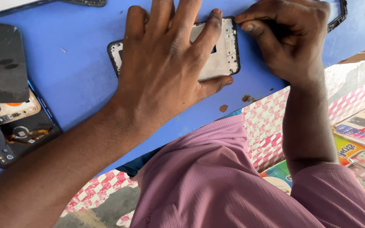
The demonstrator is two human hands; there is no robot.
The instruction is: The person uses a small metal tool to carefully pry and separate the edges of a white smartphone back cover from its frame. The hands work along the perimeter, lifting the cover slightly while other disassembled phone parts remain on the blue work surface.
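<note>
A phone frame (222, 55), black-rimmed with a pale inner plate, lies flat on the blue table (77, 76). My left hand (165, 63) is spread flat over most of it, fingers apart, pressing it down. My right hand (288, 38) sits at the frame's upper right corner, thumb and forefinger pinched together there; whatever is between them is too small to tell.
An opened phone (20, 126) with its insides showing lies at the left edge, under a dark cover (1, 63). Black frame parts (336, 17) lie at the far right. Below the table edge are a red-white chequered surface (267, 126) and colourful phone posters (360, 139).
</note>
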